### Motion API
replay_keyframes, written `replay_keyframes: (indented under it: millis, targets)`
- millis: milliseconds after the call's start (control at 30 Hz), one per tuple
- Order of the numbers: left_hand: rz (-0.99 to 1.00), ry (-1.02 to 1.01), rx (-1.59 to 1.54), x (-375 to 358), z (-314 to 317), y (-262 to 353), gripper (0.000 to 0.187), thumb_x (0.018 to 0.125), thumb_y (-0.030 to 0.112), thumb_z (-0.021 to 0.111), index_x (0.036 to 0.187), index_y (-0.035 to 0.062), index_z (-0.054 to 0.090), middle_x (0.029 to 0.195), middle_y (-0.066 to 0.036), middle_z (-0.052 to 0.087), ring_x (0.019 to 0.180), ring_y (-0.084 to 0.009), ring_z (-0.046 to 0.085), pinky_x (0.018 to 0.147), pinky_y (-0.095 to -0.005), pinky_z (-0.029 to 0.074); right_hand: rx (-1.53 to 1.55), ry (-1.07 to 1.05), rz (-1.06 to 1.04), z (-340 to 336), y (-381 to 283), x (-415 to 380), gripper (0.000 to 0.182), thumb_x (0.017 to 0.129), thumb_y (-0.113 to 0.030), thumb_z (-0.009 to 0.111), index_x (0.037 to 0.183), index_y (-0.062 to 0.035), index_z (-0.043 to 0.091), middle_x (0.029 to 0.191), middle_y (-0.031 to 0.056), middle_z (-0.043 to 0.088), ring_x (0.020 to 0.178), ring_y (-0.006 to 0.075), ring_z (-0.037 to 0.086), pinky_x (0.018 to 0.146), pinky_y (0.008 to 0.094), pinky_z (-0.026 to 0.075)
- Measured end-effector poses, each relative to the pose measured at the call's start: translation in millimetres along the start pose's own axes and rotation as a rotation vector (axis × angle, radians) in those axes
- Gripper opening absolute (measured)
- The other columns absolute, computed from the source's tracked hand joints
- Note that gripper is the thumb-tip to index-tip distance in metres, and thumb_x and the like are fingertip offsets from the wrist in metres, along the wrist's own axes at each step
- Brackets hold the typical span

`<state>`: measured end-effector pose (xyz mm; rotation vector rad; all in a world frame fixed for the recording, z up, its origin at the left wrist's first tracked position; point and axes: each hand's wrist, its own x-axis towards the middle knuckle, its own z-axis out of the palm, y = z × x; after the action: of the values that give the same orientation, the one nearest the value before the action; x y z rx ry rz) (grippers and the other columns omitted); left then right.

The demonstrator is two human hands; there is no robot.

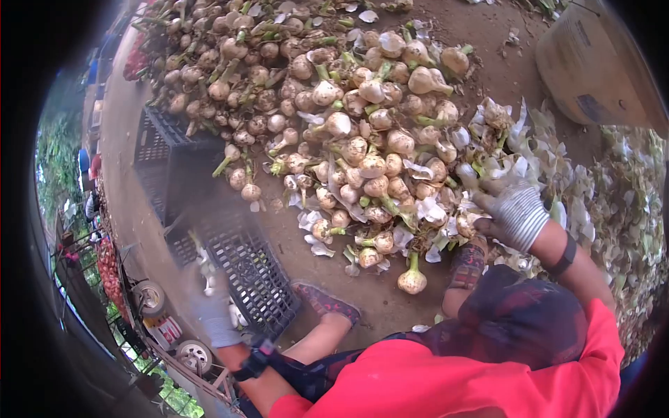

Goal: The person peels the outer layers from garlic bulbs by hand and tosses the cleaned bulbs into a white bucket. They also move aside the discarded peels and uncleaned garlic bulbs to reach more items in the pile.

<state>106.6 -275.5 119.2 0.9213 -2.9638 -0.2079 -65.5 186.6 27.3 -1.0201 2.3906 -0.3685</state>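
My left hand (212,306), in a pale glove, is at the near side of a black plastic crate (254,279). Motion smears its fingers, and white bulbs with pale green stems (209,272) show beside it. My right hand (512,209), in a white and grey striped glove, reaches over the right edge of a large heap of garlic bulbs (373,167). Its fingers are bent down among bulbs and loose skins; what they hold, if anything, is hard to make out. One bulb (412,281) lies on the ground near my foot.
A second black crate (171,160) stands beyond the first. Peeled skins and leaves (613,223) cover the ground at the right. A large pale tub (592,66) is at the upper right. Wheels (194,357) of a cart and red net sacks (109,275) are at the left.
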Motion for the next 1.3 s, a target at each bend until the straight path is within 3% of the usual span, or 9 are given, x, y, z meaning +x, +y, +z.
replay_keyframes:
  millis: [133, 267, 400, 467, 600, 767, 933, 1067, 1300]
  targets:
    - [0.53, -0.59, -0.733, -41, 99, 159, 0.054, 0.069, 0.018, 0.078, 0.115, 0.0013, 0.055, 0.108, -0.015, 0.059, 0.102, -0.0314, 0.057, 0.087, -0.0393, 0.047, -0.016, -0.091, -0.051, 21, -25, 4, 0.044, 0.066, -0.036, 0.073, 0.094, -0.0039, 0.061, 0.084, 0.0099, 0.062, 0.077, 0.0301, 0.062, 0.065, 0.0445, 0.047]
    - [0.877, -1.169, -0.358, -75, 162, 259, 0.047, 0.069, 0.034, 0.074, 0.102, 0.0043, 0.061, 0.104, -0.015, 0.061, 0.095, -0.0317, 0.06, 0.082, -0.0404, 0.048, -0.03, -0.037, -0.027, 33, -28, -1, 0.069, 0.065, -0.032, 0.075, 0.122, -0.0022, 0.048, 0.073, 0.0149, 0.061, 0.068, 0.034, 0.063, 0.058, 0.0431, 0.048]
    - [1.155, -1.042, -0.184, -76, 178, 290, 0.038, 0.067, 0.03, 0.073, 0.095, 0.0061, 0.063, 0.097, -0.012, 0.061, 0.089, -0.0318, 0.061, 0.078, -0.0418, 0.049, 0.469, -0.313, 0.255, 53, 4, -1, 0.082, 0.066, -0.026, 0.075, 0.136, -0.0082, 0.036, 0.092, 0.0215, 0.066, 0.083, 0.0353, 0.065, 0.071, 0.0418, 0.052]
    - [1.211, -0.759, -0.363, -66, 179, 297, 0.043, 0.064, 0.027, 0.073, 0.1, 0.0062, 0.06, 0.097, -0.014, 0.06, 0.087, -0.0314, 0.06, 0.077, -0.0406, 0.049, 0.636, 0.013, 0.104, 77, 23, -3, 0.077, 0.072, -0.024, 0.071, 0.138, -0.0083, 0.034, 0.101, 0.0242, 0.062, 0.089, 0.0377, 0.063, 0.075, 0.0426, 0.052]
    - [0.816, -0.332, -0.702, -44, 178, 288, 0.049, 0.067, 0.02, 0.07, 0.11, 0.0049, 0.054, 0.104, -0.016, 0.057, 0.092, -0.0321, 0.058, 0.084, -0.0403, 0.048, 0.054, 0.6, 0.401, 36, 60, 13, 0.063, 0.073, -0.017, 0.069, 0.131, -0.0111, 0.045, 0.12, 0.018, 0.054, 0.105, 0.0363, 0.056, 0.083, 0.0395, 0.051]
    - [-0.213, -0.894, -1.343, -30, 197, 264, 0.04, 0.091, 0.027, 0.059, 0.125, 0.0078, 0.05, 0.11, -0.01, 0.055, 0.083, -0.0145, 0.058, 0.067, -0.0228, 0.051, 0.056, 0.599, 0.295, 76, 150, 49, 0.046, 0.072, -0.001, 0.064, 0.117, -0.0098, 0.056, 0.109, 0.0169, 0.059, 0.096, 0.0344, 0.059, 0.081, 0.0387, 0.051]
    - [-0.206, -1.144, -1.653, -18, 189, 282, 0.065, 0.087, 0.041, 0.061, 0.138, 0.0085, 0.035, 0.11, -0.009, 0.055, 0.083, -0.0135, 0.057, 0.063, -0.0246, 0.05, 1.352, 0.765, 0.127, 41, 61, 27, 0.043, 0.077, 0.006, 0.055, 0.118, -0.0048, 0.057, 0.106, 0.0081, 0.063, 0.093, 0.0198, 0.061, 0.081, 0.0321, 0.05]
    - [0.002, -1.362, -1.696, -27, 178, 302, 0.074, 0.077, 0.037, 0.074, 0.135, 0.0085, 0.037, 0.11, -0.006, 0.056, 0.09, -0.0144, 0.059, 0.068, -0.0265, 0.051, 1.506, 0.651, 0.081, 6, 22, 13, 0.049, 0.081, -0.013, 0.06, 0.128, -0.0026, 0.049, 0.108, 0.0033, 0.056, 0.091, 0.0108, 0.054, 0.084, 0.0257, 0.046]
    - [0.402, -0.67, -1.482, -44, 171, 307, 0.07, 0.069, 0.001, 0.07, 0.132, 0.0048, 0.04, 0.119, -0.01, 0.048, 0.107, -0.0199, 0.053, 0.091, -0.0315, 0.046, 1.712, 0.536, 0.276, 12, 2, 10, 0.038, 0.088, -0.029, 0.062, 0.113, 0.0001, 0.06, 0.091, 0.0011, 0.064, 0.076, 0.007, 0.057, 0.065, 0.0221, 0.048]
